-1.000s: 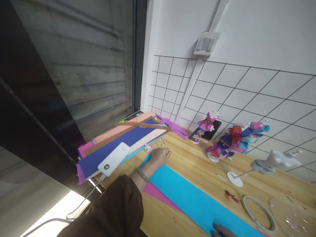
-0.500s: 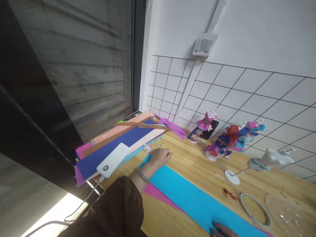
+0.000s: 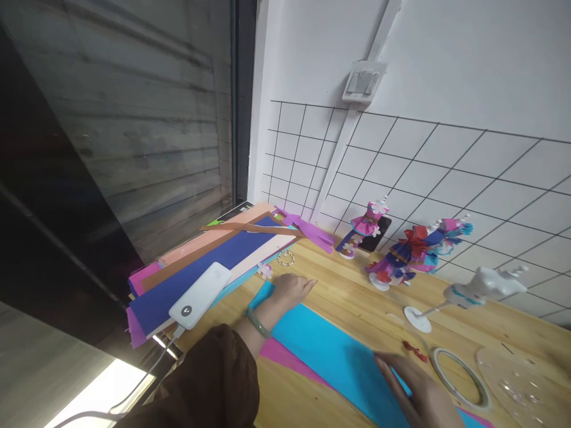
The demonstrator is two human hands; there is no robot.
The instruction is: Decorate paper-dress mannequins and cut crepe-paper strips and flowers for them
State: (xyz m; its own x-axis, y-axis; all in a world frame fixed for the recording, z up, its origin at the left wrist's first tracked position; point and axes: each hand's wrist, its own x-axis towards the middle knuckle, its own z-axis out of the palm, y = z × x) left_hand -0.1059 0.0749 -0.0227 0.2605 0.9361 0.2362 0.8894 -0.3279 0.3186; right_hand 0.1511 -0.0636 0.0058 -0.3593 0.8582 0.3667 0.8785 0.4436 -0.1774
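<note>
A long light-blue paper strip (image 3: 325,342) lies diagonally on the wooden table, over a magenta strip (image 3: 292,361). My left hand (image 3: 292,290), with a bangle at the wrist, rests across the strip's upper left end; its fingers are curled under and what they hold, if anything, is hidden. Over the strip's lower right part is my right hand (image 3: 413,386), slightly blurred, its fingers apart and reaching left above the paper. A bead bracelet (image 3: 286,257) and a pale paper flower (image 3: 264,271) lie just beyond my left hand.
Stacked coloured papers (image 3: 178,279) carry a white power bank (image 3: 200,295) at left. Small dressed mannequins (image 3: 366,229) and a bare white one (image 3: 484,288) stand along the wall. A tape roll (image 3: 461,378), red scrap (image 3: 414,351) and clear dish (image 3: 521,380) lie at right.
My right hand has come further into view, moving up over the light-blue strip. My left hand stays at the strip's end, its thumb sticking out a little more. The view has shifted slightly.
</note>
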